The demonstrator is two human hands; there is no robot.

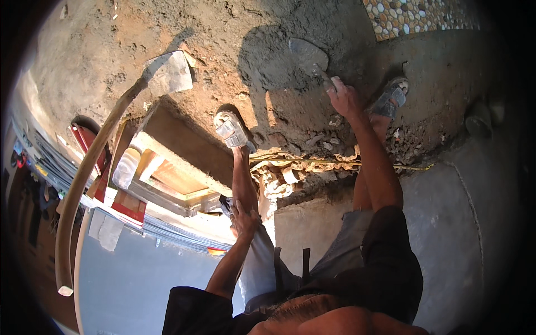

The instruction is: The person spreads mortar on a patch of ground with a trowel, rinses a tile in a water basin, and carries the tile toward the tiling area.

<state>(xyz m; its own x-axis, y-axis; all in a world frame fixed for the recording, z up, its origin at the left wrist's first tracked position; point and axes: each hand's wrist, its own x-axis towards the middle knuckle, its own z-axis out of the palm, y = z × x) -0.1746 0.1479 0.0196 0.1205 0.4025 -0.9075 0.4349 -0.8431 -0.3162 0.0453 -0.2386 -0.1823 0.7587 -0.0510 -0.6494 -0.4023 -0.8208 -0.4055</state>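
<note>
The trowel [307,56] is held in the right hand [344,99], with its fingers closed around the handle. The blade is laid on wet mortar [268,61], and its tip is pointed away from the body. The exact placement of the right thumb cannot be told.

The left hand [244,220] is rested on the left leg [245,184], close to the knee; its fingers are loosely extended and no tool is held in it. The grey trousers [340,243] are ended near the knees, and sandals [230,129] are worn on both feet. The feet are set well apart on the rough ground, with the trowel located ahead of and between them.

A hoe [100,145] is positioned at the left; its metal blade is rested on the soil, and its long wooden handle is extended toward the lower left. A box [190,146] is located between the hoe and the left foot, with a white container [127,167] placed just beside it. Rubble [285,181] is gathered between the legs, and a yellow strip [329,162] is stretched across it. A pebbled panel [413,17] is seen at the upper right, bordered by grey mortar.
</note>
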